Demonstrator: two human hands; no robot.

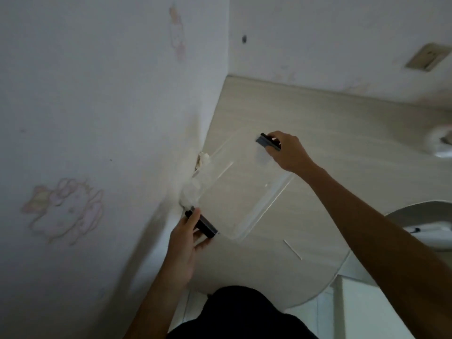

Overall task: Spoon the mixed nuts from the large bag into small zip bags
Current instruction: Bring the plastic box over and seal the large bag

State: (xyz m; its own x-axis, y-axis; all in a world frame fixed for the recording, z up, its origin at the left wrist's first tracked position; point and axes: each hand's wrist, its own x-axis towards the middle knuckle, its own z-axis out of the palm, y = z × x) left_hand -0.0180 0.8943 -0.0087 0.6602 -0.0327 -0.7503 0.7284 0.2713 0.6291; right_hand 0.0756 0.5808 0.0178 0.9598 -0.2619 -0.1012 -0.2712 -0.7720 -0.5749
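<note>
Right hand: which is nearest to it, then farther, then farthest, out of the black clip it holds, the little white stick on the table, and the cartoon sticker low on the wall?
From the right hand:
1. Black clip, pinched in its fingers.
2. White stick, lying on the table toward the person.
3. Cartoon sticker, far left on the wall.

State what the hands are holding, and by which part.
A clear plastic box: the left hand grips the near black handle, the right hand the far black handle.

A pale cartoon sticker (64, 210) marks the wall (102, 99) beside the table (305, 133).
</note>
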